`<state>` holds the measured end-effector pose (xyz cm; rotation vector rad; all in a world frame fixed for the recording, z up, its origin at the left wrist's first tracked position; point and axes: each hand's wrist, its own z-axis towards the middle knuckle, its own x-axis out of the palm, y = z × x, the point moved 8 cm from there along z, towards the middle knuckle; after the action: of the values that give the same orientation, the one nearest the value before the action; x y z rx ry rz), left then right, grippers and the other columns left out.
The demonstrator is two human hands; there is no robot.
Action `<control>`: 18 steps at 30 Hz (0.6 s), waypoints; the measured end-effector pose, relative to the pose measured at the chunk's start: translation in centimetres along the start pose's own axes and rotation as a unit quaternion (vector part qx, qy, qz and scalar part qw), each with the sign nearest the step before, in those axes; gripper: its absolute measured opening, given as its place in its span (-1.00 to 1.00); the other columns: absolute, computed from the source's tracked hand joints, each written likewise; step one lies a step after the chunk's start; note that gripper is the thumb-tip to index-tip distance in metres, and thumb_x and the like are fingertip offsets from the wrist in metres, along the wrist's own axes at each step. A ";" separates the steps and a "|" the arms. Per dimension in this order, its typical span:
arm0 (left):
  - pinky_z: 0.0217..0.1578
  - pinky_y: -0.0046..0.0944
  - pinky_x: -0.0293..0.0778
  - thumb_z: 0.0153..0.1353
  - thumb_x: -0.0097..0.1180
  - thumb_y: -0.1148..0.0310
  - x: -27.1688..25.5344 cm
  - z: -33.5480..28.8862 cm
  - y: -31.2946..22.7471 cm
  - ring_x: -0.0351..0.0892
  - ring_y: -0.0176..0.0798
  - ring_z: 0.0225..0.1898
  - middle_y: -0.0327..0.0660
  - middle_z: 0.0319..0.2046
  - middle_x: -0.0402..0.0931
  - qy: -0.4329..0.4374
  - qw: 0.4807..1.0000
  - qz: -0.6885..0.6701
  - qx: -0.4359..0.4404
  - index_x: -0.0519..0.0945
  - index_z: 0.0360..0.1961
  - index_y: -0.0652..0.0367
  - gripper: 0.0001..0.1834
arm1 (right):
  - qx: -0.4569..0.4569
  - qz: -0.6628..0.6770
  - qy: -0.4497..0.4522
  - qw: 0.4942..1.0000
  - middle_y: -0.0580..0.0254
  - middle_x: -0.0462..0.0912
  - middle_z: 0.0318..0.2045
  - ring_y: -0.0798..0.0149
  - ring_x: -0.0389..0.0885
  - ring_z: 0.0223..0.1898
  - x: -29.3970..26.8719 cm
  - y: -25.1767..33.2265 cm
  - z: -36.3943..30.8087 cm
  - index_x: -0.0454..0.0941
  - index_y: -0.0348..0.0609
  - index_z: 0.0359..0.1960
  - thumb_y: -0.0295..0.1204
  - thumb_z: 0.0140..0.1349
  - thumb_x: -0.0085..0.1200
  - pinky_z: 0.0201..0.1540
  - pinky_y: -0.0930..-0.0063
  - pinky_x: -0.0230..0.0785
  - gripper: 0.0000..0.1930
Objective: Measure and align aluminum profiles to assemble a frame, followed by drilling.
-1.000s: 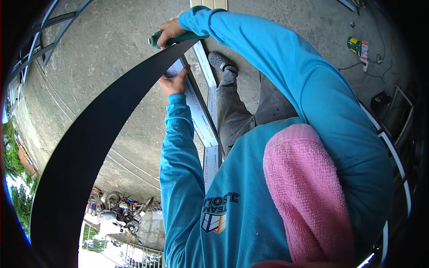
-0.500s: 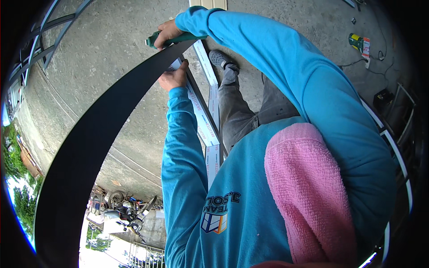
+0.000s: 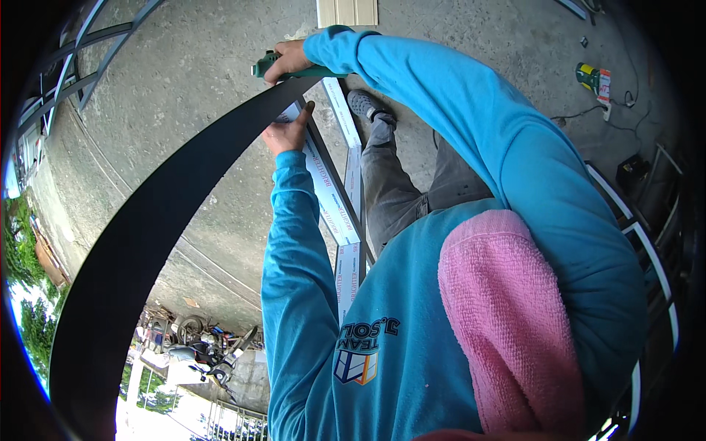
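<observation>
My right hand [image 3: 288,59] is closed around a dark green hand tool [image 3: 266,66] with a pale tip; its exact kind does not show. Just below, my left hand [image 3: 285,135] grips the upper end of a metal profile [image 3: 329,189] wrapped in white printed film, thumb over its dark edge. The left fingertips are partly hidden behind a long black strip [image 3: 140,206], which curves from the tool down to the lower left. Whether the tool touches the strip I cannot tell. More film-covered profiles [image 3: 342,110] join this one at angles beside my leg.
My shoe [image 3: 362,103] stands on the concrete floor right of the profiles. A beige panel [image 3: 347,12] lies at the top. A green-and-yellow power tool [image 3: 588,76] with its cord is at upper right. Metal frames [image 3: 95,44] stand at upper left, a motorcycle [image 3: 202,349] at lower left.
Both hands appear slightly lower in the picture, the right one with the green tool also a little to the right. Each keeps its grip; the whole view has shifted a little.
</observation>
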<state>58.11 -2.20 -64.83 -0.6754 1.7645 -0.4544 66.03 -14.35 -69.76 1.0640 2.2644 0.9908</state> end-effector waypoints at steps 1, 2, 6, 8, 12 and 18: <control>-0.02 -0.15 0.37 -0.40 0.45 0.03 -0.1 -0.2 0.0 0.49 0.01 -0.08 0.06 -0.13 0.48 -0.022 1.000 0.014 -0.017 0.43 -0.06 0.32 -0.14 | 0.007 -0.002 -0.025 1.000 0.06 0.53 -0.27 0.18 0.53 -0.30 -0.6 -0.9 -0.1 0.41 -0.27 -0.10 -0.09 -0.33 0.22 -0.28 0.40 0.37 -0.29; -0.03 -0.16 0.38 -0.37 0.44 0.07 -0.2 -0.4 0.0 0.51 -0.02 -0.10 0.04 -0.16 0.50 -0.043 0.998 0.027 -0.033 0.49 -0.11 0.30 -0.23 | 0.015 -0.003 -0.051 0.999 0.06 0.53 -0.27 0.18 0.53 -0.30 -1.3 -2.0 -0.3 0.41 -0.28 -0.10 -0.09 -0.34 0.22 -0.27 0.40 0.37 -0.28; 0.00 -0.13 0.35 -0.41 0.46 -0.01 0.1 -0.5 1.2 0.45 0.05 -0.03 0.11 -0.08 0.44 -0.035 0.995 0.026 -0.092 0.33 0.02 0.34 -0.02 | 0.015 -0.059 -0.081 0.995 -0.02 0.51 -0.16 0.10 0.51 -0.17 -2.9 -5.1 -1.8 0.37 -0.30 -0.02 0.00 -0.38 0.20 -0.16 0.37 0.35 -0.17; -0.01 -0.13 0.36 -0.41 0.46 -0.02 0.1 -0.4 1.0 0.46 0.07 -0.03 0.12 -0.07 0.43 -0.035 0.997 0.047 -0.058 0.30 0.04 0.33 0.00 | 0.021 -0.070 -0.079 0.994 0.00 0.48 -0.13 0.11 0.47 -0.12 -3.3 -6.3 -2.4 0.34 -0.25 0.01 0.00 -0.32 0.18 -0.09 0.38 0.28 -0.19; 0.06 -0.05 0.22 -0.35 0.47 0.03 -2.1 -2.8 0.9 0.30 0.07 0.05 0.08 -0.05 0.34 -0.215 0.973 0.072 0.052 0.29 0.02 0.35 -0.05 | 0.017 -0.083 -0.038 0.996 -0.03 0.45 -0.08 0.07 0.44 -0.05 -3.7 -7.7 -3.5 0.29 -0.24 0.07 0.02 -0.29 0.18 -0.01 0.37 0.24 -0.15; -0.20 -0.29 0.33 -0.09 0.34 0.34 6.9 -11.4 -2.8 0.43 -0.24 -0.27 -0.15 -0.32 0.46 -0.092 0.988 -0.071 0.097 0.41 -0.22 0.25 -0.55 | 0.050 -0.091 -0.005 0.995 -0.11 0.42 -0.01 0.03 0.43 -0.01 -7.1 -16.1 -4.9 0.22 -0.28 0.10 0.04 -0.38 0.21 -0.01 0.37 0.27 -0.05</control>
<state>46.41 -9.22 -64.87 -0.6845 1.4827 -0.6317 59.51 -29.20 -78.22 0.8799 2.3737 0.8041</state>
